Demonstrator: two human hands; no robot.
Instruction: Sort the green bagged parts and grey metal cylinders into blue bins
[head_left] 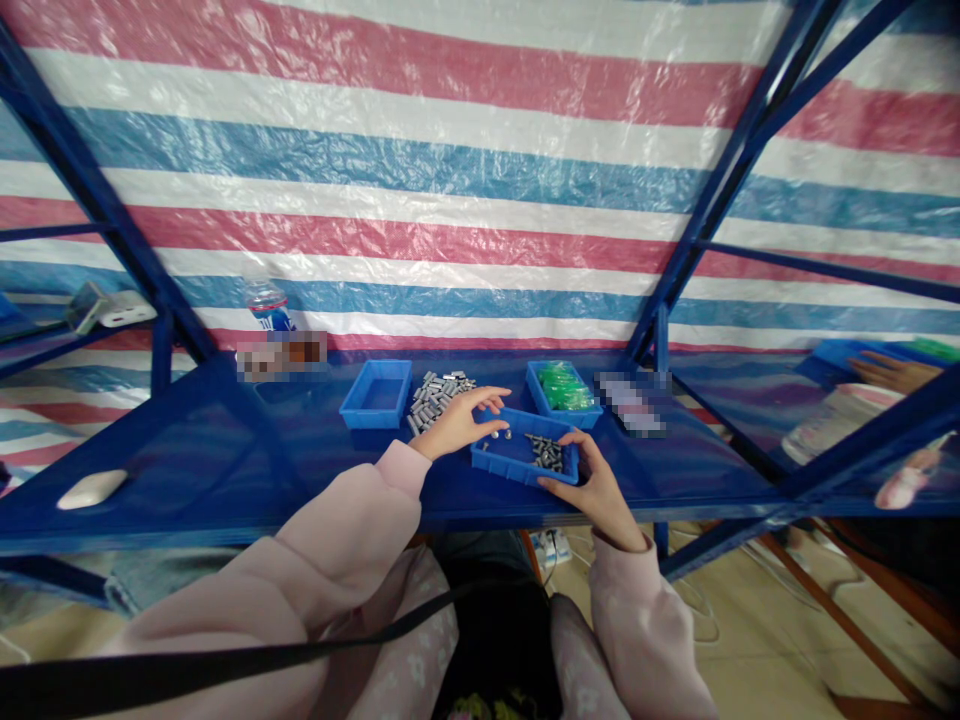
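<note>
Blue trays (525,458) sit on a blue bench (225,450); pink sleeves (352,520); the tarp (450,150) is striped red, white, blue.

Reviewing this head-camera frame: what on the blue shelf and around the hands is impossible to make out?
- Small metal pieces in the pile and in the near blue tray: too small to tell their shape.
- Left hand fingertips: whether they pinch a piece is too small to see.
- Two patches on the shelf: blurred out.
- Bottle: lower part behind the blur.
- Green items in the far tray: indistinct.
- Another person's hand: dimmed behind plastic sheeting.
</note>
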